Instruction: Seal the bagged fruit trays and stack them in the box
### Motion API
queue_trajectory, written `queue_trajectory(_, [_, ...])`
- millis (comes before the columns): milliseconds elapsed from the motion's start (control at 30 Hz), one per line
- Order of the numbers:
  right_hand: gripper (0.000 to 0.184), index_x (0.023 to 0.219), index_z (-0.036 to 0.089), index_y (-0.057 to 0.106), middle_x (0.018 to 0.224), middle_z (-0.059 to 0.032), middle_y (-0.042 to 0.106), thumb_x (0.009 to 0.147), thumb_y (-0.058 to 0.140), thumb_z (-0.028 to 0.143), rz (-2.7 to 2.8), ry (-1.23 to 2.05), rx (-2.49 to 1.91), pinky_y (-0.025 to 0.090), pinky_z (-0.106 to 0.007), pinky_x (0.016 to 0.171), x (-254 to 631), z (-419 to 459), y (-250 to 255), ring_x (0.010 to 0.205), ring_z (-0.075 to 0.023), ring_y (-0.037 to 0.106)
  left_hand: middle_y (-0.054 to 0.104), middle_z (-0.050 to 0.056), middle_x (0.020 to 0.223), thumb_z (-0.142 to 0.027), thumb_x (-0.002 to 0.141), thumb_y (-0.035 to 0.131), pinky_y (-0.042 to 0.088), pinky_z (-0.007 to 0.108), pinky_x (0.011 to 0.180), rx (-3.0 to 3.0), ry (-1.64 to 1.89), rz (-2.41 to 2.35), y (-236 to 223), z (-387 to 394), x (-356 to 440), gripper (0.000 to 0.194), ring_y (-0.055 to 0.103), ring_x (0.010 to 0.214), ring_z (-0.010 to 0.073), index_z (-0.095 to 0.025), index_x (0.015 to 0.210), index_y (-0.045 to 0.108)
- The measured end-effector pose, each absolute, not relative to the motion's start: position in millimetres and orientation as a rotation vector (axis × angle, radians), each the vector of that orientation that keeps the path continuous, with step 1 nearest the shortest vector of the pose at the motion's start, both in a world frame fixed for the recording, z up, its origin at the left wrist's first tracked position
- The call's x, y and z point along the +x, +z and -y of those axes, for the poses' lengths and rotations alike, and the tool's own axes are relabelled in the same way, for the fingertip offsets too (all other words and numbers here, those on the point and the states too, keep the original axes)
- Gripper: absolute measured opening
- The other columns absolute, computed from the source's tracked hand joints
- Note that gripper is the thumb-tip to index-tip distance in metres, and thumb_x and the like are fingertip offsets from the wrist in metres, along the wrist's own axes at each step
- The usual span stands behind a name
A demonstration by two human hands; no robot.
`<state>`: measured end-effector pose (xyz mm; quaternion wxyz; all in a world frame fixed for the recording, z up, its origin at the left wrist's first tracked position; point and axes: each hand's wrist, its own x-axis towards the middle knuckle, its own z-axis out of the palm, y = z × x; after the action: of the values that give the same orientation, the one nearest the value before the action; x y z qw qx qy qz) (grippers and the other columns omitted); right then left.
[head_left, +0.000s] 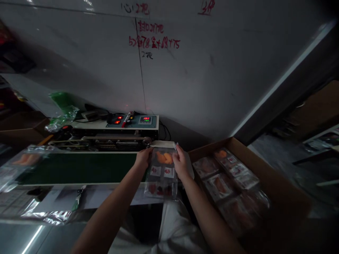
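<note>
A clear plastic packet [162, 173] with orange pieces at the top, small labels in the middle and red pieces at the bottom sits between my two hands. My left hand [143, 157] pinches its upper left edge and my right hand [182, 163] grips its upper right edge. The packet's top lies at the right end of the sealing machine's green belt [79, 167]. Behind the belt is the machine's control panel [132, 121] with red lights and a lit display.
A cardboard box [267, 176] at my right holds several similar packets. Another packet [25, 158] lies at the belt's left end. Clear bags [47, 211] lie on the table in front. Green plastic [62, 109] sits left of the panel. A white wall with red writing stands behind.
</note>
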<state>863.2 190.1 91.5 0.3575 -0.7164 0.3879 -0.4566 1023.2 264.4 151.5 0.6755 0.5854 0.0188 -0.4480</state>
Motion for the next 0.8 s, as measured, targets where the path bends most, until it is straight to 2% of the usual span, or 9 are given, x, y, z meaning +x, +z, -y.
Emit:
queue_trajectory(233, [0.046, 0.129, 0.022, 0.054, 0.139, -0.0093, 0.053, 0.083, 0.047, 0.026, -0.989, -1.175, -1.819, 0.043, -0.038, 0.108, 885.3, -192.5, 92.9, 0.130, -0.0195, 0.049, 0.056, -0.006, 0.058, -0.014, 0.086, 0.063, 0.045, 0.019, 0.048, 1.313, -0.928, -0.096, 152.8, -267.9, 1032.8, 0.015, 0.052, 0.048, 0.0064, -0.012, 0.072, 0.058])
queue_trajectory(433, [0.047, 0.129, 0.016, 0.053, 0.139, -0.0143, 0.049, 0.083, 0.047, 0.023, -0.917, -1.177, -1.767, 0.038, -0.041, 0.112, 907.6, -197.4, 87.1, 0.132, -0.0211, 0.046, 0.056, -0.006, 0.058, -0.012, 0.085, 0.063, 0.045, 0.018, 0.046, 1.320, -0.859, -0.118, 154.3, -278.8, 1047.2, 0.015, 0.052, 0.048, 0.0059, -0.011, 0.071, 0.058])
queue_trajectory(567, [0.047, 0.129, 0.018, 0.053, 0.139, -0.0141, 0.048, 0.082, 0.048, 0.020, -0.855, -1.198, -1.746, 0.040, -0.042, 0.110, 922.1, -200.1, 84.6, 0.131, -0.0223, 0.045, 0.054, -0.006, 0.054, -0.013, 0.082, 0.065, 0.043, 0.018, 0.044, 1.346, -0.801, -0.124, 151.4, -286.1, 1055.8, 0.017, 0.050, 0.045, 0.0063, -0.013, 0.067, 0.056])
queue_trajectory(667, [0.046, 0.128, 0.021, 0.053, 0.134, -0.0129, 0.048, 0.082, 0.049, 0.018, -0.859, -1.191, -1.739, 0.040, -0.043, 0.110, 939.7, -208.4, 85.9, 0.128, -0.0225, 0.046, 0.055, -0.004, 0.052, -0.014, 0.071, 0.070, 0.043, 0.021, 0.045, 1.386, -0.731, -0.118, 151.4, -290.8, 1065.2, 0.017, 0.051, 0.044, 0.0083, -0.014, 0.063, 0.055])
queue_trajectory(733, [0.047, 0.129, 0.021, 0.052, 0.131, -0.0133, 0.048, 0.083, 0.050, 0.019, -0.863, -1.173, -1.740, 0.044, -0.041, 0.106, 949.6, -217.9, 89.8, 0.123, -0.0227, 0.049, 0.056, -0.002, 0.052, -0.015, 0.065, 0.072, 0.044, 0.023, 0.046, 1.439, -0.687, -0.094, 155.4, -296.6, 1072.4, 0.014, 0.053, 0.045, 0.0104, -0.013, 0.062, 0.057])
queue_trajectory(800, [0.048, 0.131, 0.022, 0.050, 0.130, -0.0140, 0.048, 0.083, 0.053, 0.023, -0.847, -1.147, -1.762, 0.052, -0.038, 0.095, 947.9, -223.7, 96.4, 0.111, -0.0218, 0.055, 0.056, -0.002, 0.053, -0.019, 0.063, 0.072, 0.043, 0.024, 0.048, 1.524, -0.622, -0.059, 161.8, -309.3, 1079.0, 0.012, 0.053, 0.048, 0.0116, -0.013, 0.066, 0.061])
